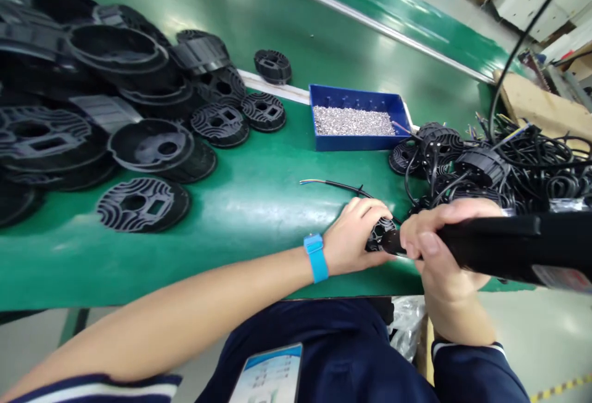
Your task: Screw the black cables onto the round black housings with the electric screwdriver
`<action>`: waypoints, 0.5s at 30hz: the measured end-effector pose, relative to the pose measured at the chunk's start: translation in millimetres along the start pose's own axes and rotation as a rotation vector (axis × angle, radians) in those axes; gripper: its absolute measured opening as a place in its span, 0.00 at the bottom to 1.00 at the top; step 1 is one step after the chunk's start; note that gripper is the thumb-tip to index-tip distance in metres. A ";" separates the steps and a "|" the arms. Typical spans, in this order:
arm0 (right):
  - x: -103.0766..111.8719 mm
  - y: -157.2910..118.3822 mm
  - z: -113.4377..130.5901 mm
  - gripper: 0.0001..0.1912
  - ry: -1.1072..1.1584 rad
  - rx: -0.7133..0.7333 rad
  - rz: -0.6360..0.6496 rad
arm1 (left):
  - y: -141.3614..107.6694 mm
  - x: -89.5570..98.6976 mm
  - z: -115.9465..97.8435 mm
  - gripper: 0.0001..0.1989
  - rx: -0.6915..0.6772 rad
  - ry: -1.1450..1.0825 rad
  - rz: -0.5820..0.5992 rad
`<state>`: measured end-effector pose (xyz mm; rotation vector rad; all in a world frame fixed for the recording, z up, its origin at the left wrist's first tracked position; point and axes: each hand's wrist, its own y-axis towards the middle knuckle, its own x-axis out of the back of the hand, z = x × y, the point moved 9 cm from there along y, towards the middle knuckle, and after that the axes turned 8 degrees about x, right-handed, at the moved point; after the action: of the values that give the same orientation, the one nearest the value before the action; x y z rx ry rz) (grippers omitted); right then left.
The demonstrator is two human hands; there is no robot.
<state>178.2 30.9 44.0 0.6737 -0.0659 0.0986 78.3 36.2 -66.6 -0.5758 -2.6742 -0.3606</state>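
Note:
My left hand (pixel 356 236), with a blue band at the wrist, grips a small round black part (pixel 383 230) near the table's front edge. A black cable (pixel 342 186) with bare coloured wire ends lies just beyond it. My right hand (pixel 444 245) is wrapped round a black power screwdriver (pixel 513 242) held nearly level. Its tip meets the round part between my hands; the exact contact point is hidden.
Black round housings (pixel 143 144) are piled at the left. A blue tray (pixel 358 142) of small silver screws stands beyond my hands. Black parts with tangled cables (pixel 485 168) lie at the right, beside cardboard (pixel 546 107). A dark cord hangs at the upper right.

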 end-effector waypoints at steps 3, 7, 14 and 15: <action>-5.1 3.0 7.7 0.17 0.075 0.062 0.006 | 5.8 -8.4 3.8 0.28 0.093 -0.010 -0.061; -6.4 6.5 9.2 0.14 0.042 0.081 -0.037 | 9.0 -14.3 1.7 0.31 0.103 0.015 -0.013; -8.4 6.3 9.4 0.13 0.051 0.094 -0.017 | 9.4 -10.9 -3.5 0.31 0.082 0.052 -0.004; -8.5 6.0 8.7 0.13 0.050 0.087 -0.012 | 9.4 -11.1 -3.7 0.32 0.083 0.051 -0.004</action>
<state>168.9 29.6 53.7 0.7585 -0.0098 0.1072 93.0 39.5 -66.3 -0.5289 -2.6279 -0.2605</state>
